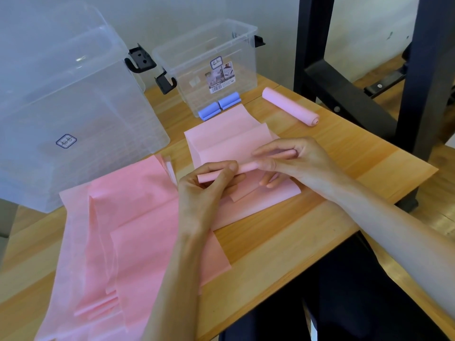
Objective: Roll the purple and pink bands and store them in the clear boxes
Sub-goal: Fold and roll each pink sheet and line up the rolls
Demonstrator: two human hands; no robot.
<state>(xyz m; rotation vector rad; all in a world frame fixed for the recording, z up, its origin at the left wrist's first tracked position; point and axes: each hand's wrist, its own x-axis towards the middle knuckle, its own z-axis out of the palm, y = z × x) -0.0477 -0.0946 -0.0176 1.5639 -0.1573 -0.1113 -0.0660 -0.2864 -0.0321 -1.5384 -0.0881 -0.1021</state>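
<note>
Your left hand (209,183) pinches the near end of a thin pink roll (221,172) between thumb and fingers, and your right hand (293,159) curls over the far end, its fingers pressing the same roll down. Each grip is closed on the roll, neither one spread. The band (229,141) you are rolling lies flat and pleated just beyond both grips, running toward the small clear box (209,52).

The roll is only a few turns thick, so this is where it goes wrong most easily. If one grip turns faster than the other, the roll will likely cone out and end up crooked. The folds in the band ahead of your fingers could feed in as creases and leave a lumpy roll. Ease either pinch and the springy material will probably unwind.

Left of your left grip a second loose pink band (118,230) overlaps the surface (332,183); its edge sits near the roll and could get caught in.

Beyond your right grip a finished pink roll (290,105) lies near the surface edge, where a nudge might send it off. Two purple rolls (219,107) rest against the small box, and the large clear box (61,102) stands beyond your left grip.
</note>
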